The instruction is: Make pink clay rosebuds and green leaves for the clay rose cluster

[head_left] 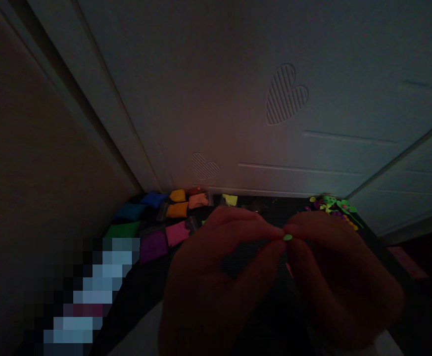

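A small light-green piece of modelling clay (287, 238) is pinched between the fingertips of both hands, above the dark table. My left hand (208, 277) holds it from the left with thumb and forefinger. From the other side, my right hand (342, 277) closes on it, also with thumb and forefinger. The fingertips of the two hands meet at the piece. Behind the left hand lie small bags of coloured clay, among them a pink one (177, 233) and a purple one (153, 247). The scene is very dim, so fine detail is lost.
Orange bags (177, 210), a blue bag (153, 199), a green bag (122, 230) and a yellow bag (230, 200) line the table's back and left. Colourful small clay shapes (330, 203) sit at the back right. A white panel (230, 99) with heart reliefs rises behind. A blurred patch (100, 291) covers the lower left.
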Available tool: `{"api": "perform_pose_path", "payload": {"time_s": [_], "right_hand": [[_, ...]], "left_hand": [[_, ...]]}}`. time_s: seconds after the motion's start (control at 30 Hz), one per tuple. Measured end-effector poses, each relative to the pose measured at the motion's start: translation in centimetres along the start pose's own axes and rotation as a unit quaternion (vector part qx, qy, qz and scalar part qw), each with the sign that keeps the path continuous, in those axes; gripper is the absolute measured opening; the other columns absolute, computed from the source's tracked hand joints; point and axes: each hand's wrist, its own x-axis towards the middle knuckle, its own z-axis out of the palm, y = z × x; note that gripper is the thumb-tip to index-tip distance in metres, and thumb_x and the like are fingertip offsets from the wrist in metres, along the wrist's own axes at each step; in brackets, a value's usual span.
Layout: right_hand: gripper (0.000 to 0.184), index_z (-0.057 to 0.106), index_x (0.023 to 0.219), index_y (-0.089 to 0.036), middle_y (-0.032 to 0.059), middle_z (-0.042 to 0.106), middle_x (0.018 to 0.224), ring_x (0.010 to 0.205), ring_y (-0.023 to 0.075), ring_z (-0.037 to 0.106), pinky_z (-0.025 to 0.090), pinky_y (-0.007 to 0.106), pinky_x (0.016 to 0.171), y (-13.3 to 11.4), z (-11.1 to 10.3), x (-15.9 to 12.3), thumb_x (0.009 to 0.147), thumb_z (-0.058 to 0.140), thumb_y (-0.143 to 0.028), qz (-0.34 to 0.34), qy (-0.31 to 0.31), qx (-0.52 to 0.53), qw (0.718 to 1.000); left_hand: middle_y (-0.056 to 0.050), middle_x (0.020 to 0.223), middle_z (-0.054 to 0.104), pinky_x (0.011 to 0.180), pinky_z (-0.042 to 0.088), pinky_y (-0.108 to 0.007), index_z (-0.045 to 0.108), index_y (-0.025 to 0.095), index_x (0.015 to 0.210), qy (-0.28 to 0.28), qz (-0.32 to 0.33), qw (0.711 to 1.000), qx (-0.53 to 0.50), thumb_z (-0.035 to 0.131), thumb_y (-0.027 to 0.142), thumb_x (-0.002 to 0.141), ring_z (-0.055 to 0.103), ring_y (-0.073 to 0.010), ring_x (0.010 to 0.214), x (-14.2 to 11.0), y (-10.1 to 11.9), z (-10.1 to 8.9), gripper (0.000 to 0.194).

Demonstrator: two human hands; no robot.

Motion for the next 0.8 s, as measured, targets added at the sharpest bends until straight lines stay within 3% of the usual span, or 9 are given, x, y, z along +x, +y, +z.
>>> {"api": "perform_pose_path", "payload": {"time_s": [0.63, 0.8], "right_hand": [[0.028, 0.055, 0.091, -0.016, -0.0004, 0.058, 0.082, 0.075, 0.0101, 0.052, 0.040, 0.025, 0.067, 0.05, 0.17, -0.05, 0.067, 0.055, -0.001, -0.016, 0.002, 0.011, 1.000], [0.024, 0.058, 0.088, -0.015, -0.0010, 0.058, 0.081, 0.075, 0.0092, 0.053, 0.041, 0.023, 0.065, -0.18, 0.66, -0.13, 0.069, 0.054, -0.002, 0.021, 0.034, 0.049, 0.998]], "left_hand": [[0.009, 0.085, 0.061, 0.075, 0.044, -0.015, 0.060, 0.030, 0.079, 0.012, 0.044, 0.998, 0.045, 0.058, 0.014, 0.069, 0.055, -0.0076, 0.087, 0.11, 0.00, 0.04, 0.019], [0.010, 0.086, 0.060, 0.074, 0.045, -0.013, 0.059, 0.030, 0.080, 0.020, 0.054, 0.997, 0.057, 0.061, 0.014, 0.067, 0.055, -0.0063, 0.088, 0.08, -0.14, 0.08, 0.021]]}}
